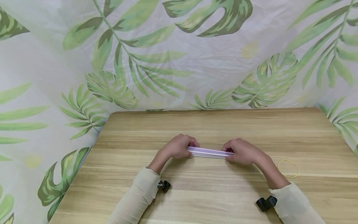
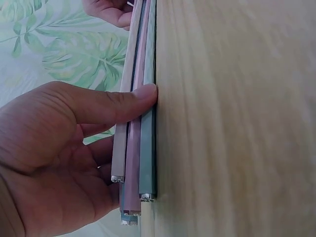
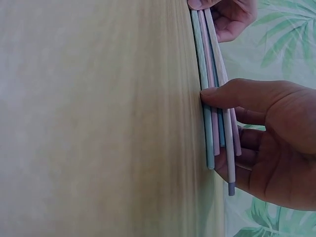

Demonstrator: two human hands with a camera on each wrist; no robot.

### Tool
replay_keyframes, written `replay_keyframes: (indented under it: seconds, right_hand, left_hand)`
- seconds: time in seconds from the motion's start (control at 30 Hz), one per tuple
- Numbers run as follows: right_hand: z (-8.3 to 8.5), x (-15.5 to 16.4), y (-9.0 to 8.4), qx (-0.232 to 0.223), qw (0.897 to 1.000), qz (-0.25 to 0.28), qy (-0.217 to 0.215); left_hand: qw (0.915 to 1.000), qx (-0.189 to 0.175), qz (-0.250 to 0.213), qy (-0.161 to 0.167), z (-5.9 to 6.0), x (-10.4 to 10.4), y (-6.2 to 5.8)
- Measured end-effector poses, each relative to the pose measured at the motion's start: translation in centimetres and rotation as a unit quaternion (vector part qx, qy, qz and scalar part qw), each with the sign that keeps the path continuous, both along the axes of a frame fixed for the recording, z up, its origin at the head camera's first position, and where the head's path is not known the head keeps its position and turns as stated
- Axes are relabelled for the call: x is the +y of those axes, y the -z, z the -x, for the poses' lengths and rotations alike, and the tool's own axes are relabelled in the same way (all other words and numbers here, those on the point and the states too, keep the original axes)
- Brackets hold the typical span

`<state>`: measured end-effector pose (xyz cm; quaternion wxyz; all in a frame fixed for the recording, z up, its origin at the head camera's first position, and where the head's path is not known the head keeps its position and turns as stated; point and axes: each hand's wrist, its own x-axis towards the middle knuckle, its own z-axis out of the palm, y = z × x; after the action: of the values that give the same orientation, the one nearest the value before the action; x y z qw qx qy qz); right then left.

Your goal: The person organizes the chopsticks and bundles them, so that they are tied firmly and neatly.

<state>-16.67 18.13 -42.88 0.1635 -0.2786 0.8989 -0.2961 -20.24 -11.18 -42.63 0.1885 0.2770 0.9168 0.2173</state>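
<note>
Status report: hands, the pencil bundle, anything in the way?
Left hand and right hand grip the pencil bundle at opposite ends on the table. Rubber band lies apart, right.

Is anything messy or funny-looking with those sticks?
A little. In the bundle of pastel sticks held by both hands, the ends aren't even: in the right wrist view one stick pokes out past the others. A yellow rubber band lies loose on the table, apart.

Both hands' fingers hide the pencil bundle's [image 1: 209, 152] ends; count unclear.
</note>
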Motion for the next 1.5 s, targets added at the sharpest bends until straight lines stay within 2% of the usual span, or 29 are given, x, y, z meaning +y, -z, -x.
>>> replay_keyframes:
  seconds: [0.13, 0.33, 0.57, 0.7, 0.97, 1.3, 1.5]
  right_hand:
    - [-0.02, -0.09, -0.08, 0.008, 1.000, -0.016, 0.000]
    - [-0.07, -0.19, -0.14, 0.005, 1.000, -0.008, 0.005]
    - [-0.24, -0.22, -0.17, -0.001, 1.000, -0.014, -0.003]
    - [-0.34, -0.21, -0.20, 0.010, 1.000, -0.024, -0.010]
    - [-0.42, -0.30, -0.37, 0.028, 0.999, -0.035, -0.025]
    - [-0.37, -0.24, -0.64, -0.006, 1.000, -0.018, -0.001]
    - [-0.14, -0.04, -0.38, -0.001, 1.000, -0.005, 0.000]
  left_hand:
    - [1.0000, 0.000, 0.000, -0.004, 0.00, 0.11, -0.09]
    - [0.9998, -0.011, -0.011, -0.016, -0.19, 0.16, -0.20]
    - [0.9995, -0.028, -0.010, 0.004, -0.24, 0.37, -0.33]
    - [0.9996, -0.025, -0.003, 0.014, -0.32, 0.52, -0.47]
    - [0.9999, -0.010, -0.005, 0.012, -0.44, 0.40, -0.49]
    - [0.9996, -0.006, 0.017, 0.021, -0.31, 0.17, -0.59]
    - [0.9994, -0.020, -0.010, 0.027, 0.10, -0.24, -0.54]
